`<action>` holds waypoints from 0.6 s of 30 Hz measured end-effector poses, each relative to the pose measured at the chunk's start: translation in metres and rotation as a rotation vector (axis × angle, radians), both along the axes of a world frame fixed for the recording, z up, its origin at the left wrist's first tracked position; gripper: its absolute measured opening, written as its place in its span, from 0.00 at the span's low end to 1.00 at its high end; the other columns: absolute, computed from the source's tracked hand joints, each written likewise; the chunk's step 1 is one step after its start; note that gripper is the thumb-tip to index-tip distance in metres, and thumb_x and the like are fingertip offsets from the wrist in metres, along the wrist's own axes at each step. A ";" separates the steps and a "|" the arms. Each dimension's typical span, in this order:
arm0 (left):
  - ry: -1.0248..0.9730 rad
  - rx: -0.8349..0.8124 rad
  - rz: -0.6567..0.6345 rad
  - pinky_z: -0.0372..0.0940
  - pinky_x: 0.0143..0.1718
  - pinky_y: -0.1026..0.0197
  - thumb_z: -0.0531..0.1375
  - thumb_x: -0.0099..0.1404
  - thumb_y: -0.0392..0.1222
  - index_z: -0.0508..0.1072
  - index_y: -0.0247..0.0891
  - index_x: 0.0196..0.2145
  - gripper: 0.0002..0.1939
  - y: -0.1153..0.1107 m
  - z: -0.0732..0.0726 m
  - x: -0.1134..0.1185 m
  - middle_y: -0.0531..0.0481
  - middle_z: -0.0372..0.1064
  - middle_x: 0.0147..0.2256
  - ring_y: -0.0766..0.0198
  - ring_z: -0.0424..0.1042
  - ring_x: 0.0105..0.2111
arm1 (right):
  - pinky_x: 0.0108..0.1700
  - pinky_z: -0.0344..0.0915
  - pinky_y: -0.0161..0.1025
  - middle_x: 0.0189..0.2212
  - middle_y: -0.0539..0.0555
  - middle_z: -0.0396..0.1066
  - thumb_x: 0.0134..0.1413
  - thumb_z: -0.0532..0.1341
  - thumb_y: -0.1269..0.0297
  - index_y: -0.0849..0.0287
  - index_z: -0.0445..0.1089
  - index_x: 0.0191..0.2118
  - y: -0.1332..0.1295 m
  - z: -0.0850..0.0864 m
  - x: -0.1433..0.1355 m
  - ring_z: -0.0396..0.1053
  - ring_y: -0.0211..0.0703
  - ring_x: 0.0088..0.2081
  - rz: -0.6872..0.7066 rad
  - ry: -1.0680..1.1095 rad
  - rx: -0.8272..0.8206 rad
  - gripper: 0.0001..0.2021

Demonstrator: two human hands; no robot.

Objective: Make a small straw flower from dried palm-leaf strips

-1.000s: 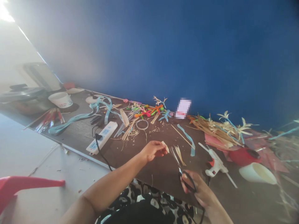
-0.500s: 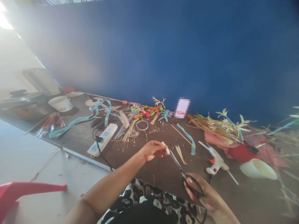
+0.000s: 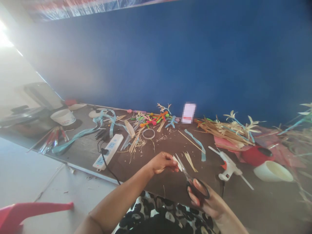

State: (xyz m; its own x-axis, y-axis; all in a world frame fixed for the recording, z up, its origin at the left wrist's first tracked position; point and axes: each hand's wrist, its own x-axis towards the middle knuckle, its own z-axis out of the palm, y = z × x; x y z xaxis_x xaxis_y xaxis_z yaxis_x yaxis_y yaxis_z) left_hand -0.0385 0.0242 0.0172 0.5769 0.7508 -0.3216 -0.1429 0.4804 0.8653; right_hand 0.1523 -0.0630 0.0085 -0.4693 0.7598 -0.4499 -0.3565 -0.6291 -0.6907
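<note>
White paper cup to white tub: layout relative to the scissors

White paper cup (image 3: 63,117): upright, far left of the scissors (image 3: 186,175), toward the rear. Red-and-clear bundle (image 3: 55,138): far left of the scissors, in front of the cup. Light-blue ribbon (image 3: 80,132): looped, left of the scissors. Power strip (image 3: 110,151): left of the scissors, black plug inserted. Dried husk strips (image 3: 136,140) and wire ring (image 3: 148,133): behind and left of the scissors. Left hand (image 3: 165,163): just left of the scissors blades; thumb and fingers pressed together, pinching a pale husk piece (image 3: 178,164). Husk piece: at the blades; contact with the cutting edges cannot be confirmed. Right hand (image 3: 203,198): at the handle end of the scissors, fingers curled through and around the black handles. Split husk strips (image 3: 190,162): just right of the scissors blades, on the dark table (image 3: 168,187). White glue gun (image 3: 230,166): right of the scissors, lying on its side. White tub (image 3: 274,171): tipped, far right of the scissors.
</note>
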 end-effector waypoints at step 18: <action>0.212 0.110 0.168 0.59 0.23 0.67 0.60 0.46 0.46 0.70 0.31 0.25 0.13 -0.006 -0.019 0.022 0.48 0.68 0.23 0.68 0.66 0.22 | 0.27 0.56 0.32 0.22 0.47 0.60 0.37 0.63 0.59 0.59 0.58 0.27 0.044 -0.005 -0.024 0.59 0.34 0.24 -0.364 -0.618 0.568 0.14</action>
